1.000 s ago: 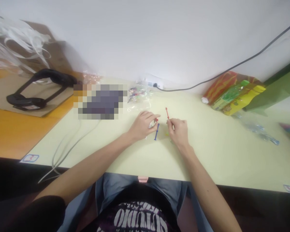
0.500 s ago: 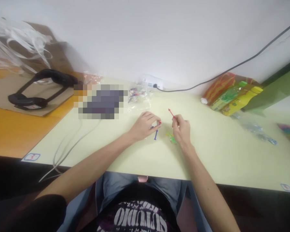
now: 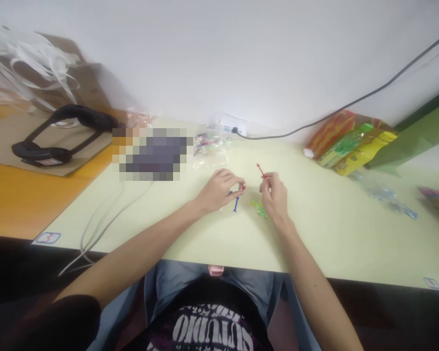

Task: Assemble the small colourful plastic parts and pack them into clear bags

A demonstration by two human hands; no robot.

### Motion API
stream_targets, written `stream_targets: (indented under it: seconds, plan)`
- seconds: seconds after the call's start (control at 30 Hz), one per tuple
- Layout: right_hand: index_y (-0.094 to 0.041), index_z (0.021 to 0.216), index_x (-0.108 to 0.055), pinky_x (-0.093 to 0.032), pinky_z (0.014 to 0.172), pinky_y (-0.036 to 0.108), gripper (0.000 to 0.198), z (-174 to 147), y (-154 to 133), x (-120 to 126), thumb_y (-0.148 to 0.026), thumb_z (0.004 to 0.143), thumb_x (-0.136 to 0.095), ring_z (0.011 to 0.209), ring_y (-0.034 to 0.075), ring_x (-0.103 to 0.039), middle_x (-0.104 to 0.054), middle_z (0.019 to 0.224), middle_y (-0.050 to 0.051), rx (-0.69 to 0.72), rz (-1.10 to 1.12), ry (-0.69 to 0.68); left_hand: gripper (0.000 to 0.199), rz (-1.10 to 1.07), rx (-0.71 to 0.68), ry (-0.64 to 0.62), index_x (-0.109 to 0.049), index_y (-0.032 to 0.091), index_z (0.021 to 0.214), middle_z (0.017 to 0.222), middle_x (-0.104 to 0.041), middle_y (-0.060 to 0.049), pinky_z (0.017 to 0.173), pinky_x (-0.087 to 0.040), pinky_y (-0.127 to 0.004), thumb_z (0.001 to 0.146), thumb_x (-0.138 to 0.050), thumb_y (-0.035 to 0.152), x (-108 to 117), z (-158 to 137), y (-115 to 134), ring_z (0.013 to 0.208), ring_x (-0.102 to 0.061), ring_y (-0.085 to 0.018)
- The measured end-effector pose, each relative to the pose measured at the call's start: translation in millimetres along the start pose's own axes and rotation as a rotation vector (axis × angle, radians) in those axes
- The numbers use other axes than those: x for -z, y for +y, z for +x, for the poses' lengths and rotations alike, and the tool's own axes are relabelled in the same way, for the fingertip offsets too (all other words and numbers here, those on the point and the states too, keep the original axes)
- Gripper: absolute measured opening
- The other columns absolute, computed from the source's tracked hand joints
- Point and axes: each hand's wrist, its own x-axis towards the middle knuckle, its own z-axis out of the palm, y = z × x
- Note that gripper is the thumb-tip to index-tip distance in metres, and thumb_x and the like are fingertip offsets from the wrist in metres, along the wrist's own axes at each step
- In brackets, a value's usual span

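My left hand [image 3: 221,191] pinches a small red and white plastic piece [image 3: 242,187] between thumb and fingertips. Just below it a thin blue plastic stick [image 3: 236,204] with a widened end lies on the table. My right hand [image 3: 275,195] is closed around the lower end of a red arrow-shaped stick [image 3: 261,170], whose pointed tip aims up and left. Between the hands, close to my right wrist, lie small yellow-green plastic pieces [image 3: 259,209]. Fingers hide part of both held pieces.
Behind my left hand is a clear bag of small coloured parts [image 3: 208,143]. A white power strip [image 3: 232,125] sits by the wall, its grey cable [image 3: 296,130] running right. Drink bottles [image 3: 366,152] stand at the back right. A black frame-like device [image 3: 44,152] rests on cardboard at left.
The red arrow-shaped stick has shifted very slightly right and up with my right hand. The red and white piece in my left fingers has turned a little. Otherwise the scene looks the same.
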Motion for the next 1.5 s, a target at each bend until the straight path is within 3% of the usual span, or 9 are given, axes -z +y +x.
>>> stream_targets:
  seconds: [0.1, 0.23, 0.47, 0.63, 0.7, 0.8, 0.97, 1.27, 1.5]
  plan:
    - [-0.022, 0.099, -0.063, -0.045, 0.081, 0.035, 0.02, 2, 4, -2, -0.028, 0.099, -0.044, 0.078, 0.02, -0.062, -0.068, 0.085, 0.004, 0.088, -0.01, 0.07, 0.019, 0.001, 0.007, 0.001, -0.067, 0.021, 0.111, 0.102, -0.072, -0.005, 0.103, -0.042, -0.039, 0.098, -0.066, 0.035, -1, -1, -1, 0.104, -0.061, -0.022]
    - [-0.023, 0.095, -0.073, -0.045, 0.089, 0.041, 0.021, 5, 11, 1, -0.03, 0.097, -0.053, 0.096, 0.025, -0.061, -0.068, 0.1, 0.01, 0.155, -0.087, 0.206, 0.019, 0.002, 0.032, 0.019, -0.069, 0.021, 0.109, 0.098, -0.071, -0.005, 0.103, -0.043, -0.039, 0.097, -0.068, 0.036, -2, 0, 0, 0.103, -0.061, -0.022]
    - [-0.022, 0.095, -0.07, -0.045, 0.09, 0.041, 0.015, 3, 9, 5, -0.03, 0.093, -0.057, 0.077, 0.02, -0.062, -0.072, 0.091, 0.005, 0.07, -0.041, 0.212, 0.018, -0.014, 0.04, 0.033, -0.068, 0.021, 0.108, 0.098, -0.072, -0.005, 0.103, -0.043, -0.04, 0.098, -0.065, 0.036, 0, 1, 2, 0.1, -0.061, -0.021]
    - [-0.023, 0.13, -0.055, -0.05, 0.08, 0.035, 0.041, 1, 1, 5, -0.03, 0.089, -0.057, 0.073, 0.019, -0.063, -0.071, 0.086, 0.0, -0.018, 0.151, 0.231, 0.017, -0.009, 0.033, 0.04, -0.067, 0.02, 0.107, 0.098, -0.072, -0.005, 0.101, -0.043, -0.039, 0.098, -0.066, 0.034, 0, 1, 1, 0.099, -0.061, -0.021]
    - [-0.023, 0.126, -0.058, -0.05, 0.077, 0.034, 0.038, 1, 0, 5, -0.031, 0.089, -0.057, 0.074, 0.019, -0.063, -0.07, 0.084, 0.0, -0.034, 0.179, 0.212, 0.016, -0.006, 0.028, 0.039, -0.067, 0.021, 0.107, 0.098, -0.073, -0.004, 0.101, -0.043, -0.039, 0.098, -0.065, 0.034, -1, 1, 1, 0.1, -0.061, -0.021]
    - [-0.022, 0.103, -0.069, -0.05, 0.078, 0.034, 0.022, 2, -2, 7, -0.032, 0.087, -0.059, 0.077, 0.019, -0.065, -0.073, 0.084, 0.003, -0.048, 0.173, 0.157, 0.017, -0.004, 0.024, 0.033, -0.067, 0.021, 0.108, 0.1, -0.074, -0.004, 0.102, -0.043, -0.039, 0.099, -0.065, 0.035, -1, 1, 0, 0.102, -0.061, -0.022]
    - [-0.021, 0.091, -0.074, -0.048, 0.082, 0.035, 0.018, 5, 1, 7, -0.033, 0.085, -0.062, 0.083, 0.021, -0.069, -0.077, 0.087, 0.004, -0.068, 0.177, 0.014, 0.017, -0.009, 0.024, 0.009, -0.068, 0.022, 0.109, 0.103, -0.075, -0.004, 0.103, -0.042, -0.04, 0.1, -0.063, 0.036, -1, 0, 0, 0.105, -0.061, -0.022]
    - [-0.024, 0.085, -0.076, -0.047, 0.083, 0.037, 0.016, 5, 11, 6, -0.029, 0.086, -0.061, 0.081, 0.022, -0.064, -0.077, 0.089, 0.004, 0.043, 0.088, -0.264, 0.017, -0.012, 0.032, -0.034, -0.07, 0.022, 0.108, 0.103, -0.075, -0.004, 0.102, -0.041, -0.04, 0.099, -0.063, 0.035, -6, 2, 1, 0.103, -0.061, -0.021]
    - [-0.027, 0.085, -0.077, -0.047, 0.084, 0.035, 0.014, 3, 12, 5, -0.024, 0.084, -0.063, 0.077, 0.019, -0.068, -0.077, 0.084, -0.001, -0.022, -0.001, -0.522, 0.012, 0.035, 0.021, -0.174, -0.072, 0.024, 0.104, 0.097, -0.074, -0.003, 0.108, -0.038, -0.044, 0.096, -0.065, 0.03, -15, 1, 4, 0.102, -0.061, -0.022]
